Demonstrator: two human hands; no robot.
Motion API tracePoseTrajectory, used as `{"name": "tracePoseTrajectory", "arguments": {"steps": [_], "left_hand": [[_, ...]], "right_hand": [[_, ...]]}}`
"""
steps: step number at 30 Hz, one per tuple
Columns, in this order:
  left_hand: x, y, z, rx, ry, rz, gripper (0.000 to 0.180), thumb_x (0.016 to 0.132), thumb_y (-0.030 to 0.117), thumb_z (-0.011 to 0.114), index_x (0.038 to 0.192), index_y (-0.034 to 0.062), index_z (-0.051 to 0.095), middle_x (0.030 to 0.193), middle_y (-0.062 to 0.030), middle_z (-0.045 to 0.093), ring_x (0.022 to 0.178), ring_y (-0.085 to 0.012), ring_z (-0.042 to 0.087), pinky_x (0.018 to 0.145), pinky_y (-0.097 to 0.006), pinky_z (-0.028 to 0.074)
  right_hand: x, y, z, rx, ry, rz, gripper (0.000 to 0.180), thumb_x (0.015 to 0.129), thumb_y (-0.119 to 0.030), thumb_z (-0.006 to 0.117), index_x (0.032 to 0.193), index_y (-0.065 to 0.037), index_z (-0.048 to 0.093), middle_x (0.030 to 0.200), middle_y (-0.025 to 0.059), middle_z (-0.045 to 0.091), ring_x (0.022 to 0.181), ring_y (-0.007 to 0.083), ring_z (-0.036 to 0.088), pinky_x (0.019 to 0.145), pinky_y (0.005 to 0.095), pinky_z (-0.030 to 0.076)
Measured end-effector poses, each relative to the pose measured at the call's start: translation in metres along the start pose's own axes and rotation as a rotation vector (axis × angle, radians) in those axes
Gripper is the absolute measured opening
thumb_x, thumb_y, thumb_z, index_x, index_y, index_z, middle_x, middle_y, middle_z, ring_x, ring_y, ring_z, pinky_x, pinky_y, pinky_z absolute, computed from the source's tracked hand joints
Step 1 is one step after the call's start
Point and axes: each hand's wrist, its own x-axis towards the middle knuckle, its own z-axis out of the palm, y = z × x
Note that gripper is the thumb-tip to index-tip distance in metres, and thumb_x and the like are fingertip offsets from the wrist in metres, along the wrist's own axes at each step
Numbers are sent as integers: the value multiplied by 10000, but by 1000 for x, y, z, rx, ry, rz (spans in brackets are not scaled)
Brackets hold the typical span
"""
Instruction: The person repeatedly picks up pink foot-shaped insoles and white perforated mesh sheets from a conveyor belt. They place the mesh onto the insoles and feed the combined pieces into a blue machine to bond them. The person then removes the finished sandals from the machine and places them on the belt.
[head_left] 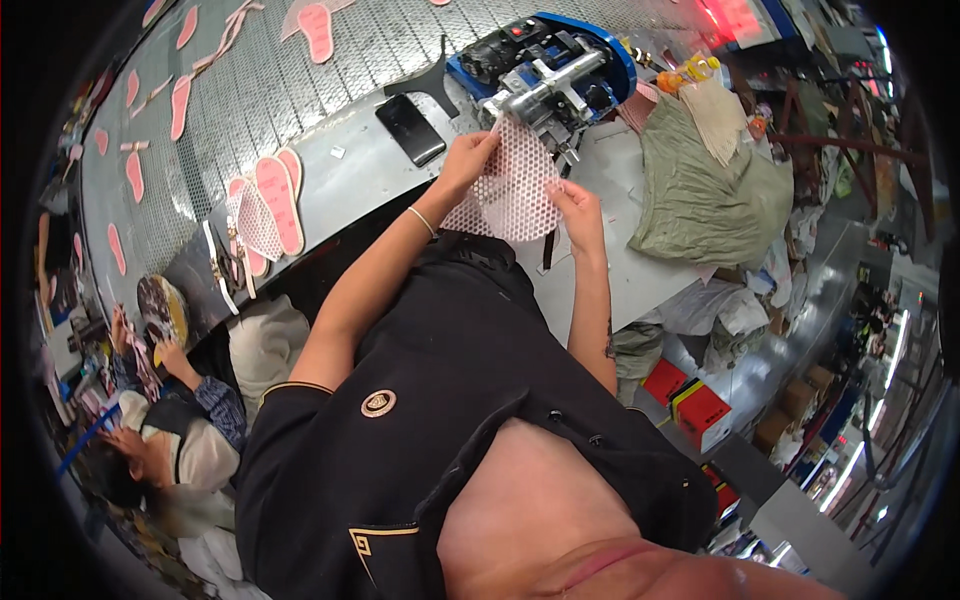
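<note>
A pale mesh piece [520, 185] with a honeycomb pattern hangs between my two hands, just in front of a blue and metal machine [545, 85]. Its upper left edge is pinched by my left hand [468, 162], close to the machine's metal parts. On the right edge, my right hand [578, 212] grips the mesh between thumb and fingers. The mesh's top reaches up against the machine's front; whether it sits inside the mechanism I cannot tell.
A black phone [410, 130] lies left of the machine. Pink insoles [278, 205] are stacked at the table edge, and more lie on the metal mesh conveyor [230, 100]. Green cloth [705, 185] is heaped at right. A co-worker [175, 430] sits at lower left.
</note>
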Motion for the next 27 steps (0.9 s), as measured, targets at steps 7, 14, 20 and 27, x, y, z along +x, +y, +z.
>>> {"name": "tracePoseTrajectory", "arguments": {"steps": [7, 14, 20, 27], "left_hand": [[-3, 20, -39, 28, 209, 120, 189, 842, 136, 689, 916, -36, 665, 778, -45, 666, 663, -96, 594, 616, -254, 471], [-54, 0, -36, 45, 228, 15, 234, 867, 205, 691, 962, -6, 660, 848, -54, 684, 710, -108, 624, 618, -254, 499], [-66, -26, -8, -125, 147, -100, 305, 944, 308, 584, 978, 7, 624, 810, -78, 662, 735, -153, 649, 656, -292, 549], [-53, -28, 8, -258, 251, -85, 438, 1009, 389, 411, 942, -2, 597, 789, -102, 657, 661, -176, 644, 618, -277, 525]], "right_hand": [[56, -9, 48, -137, 83, -124, 229, 879, -164, 655, 834, 59, 679, 678, -16, 622, 624, 41, 496, 559, 251, 396], [50, -24, 68, -473, 232, -140, 256, 848, -177, 684, 884, 77, 688, 714, 37, 679, 627, 80, 573, 583, 264, 447], [54, -21, 47, -307, 278, -224, 219, 832, -143, 704, 938, 48, 683, 714, 83, 699, 645, 91, 633, 604, 246, 477], [49, -20, 39, -220, 143, -187, 220, 891, -139, 657, 980, 62, 650, 776, 89, 703, 677, 90, 637, 634, 215, 475]]}}
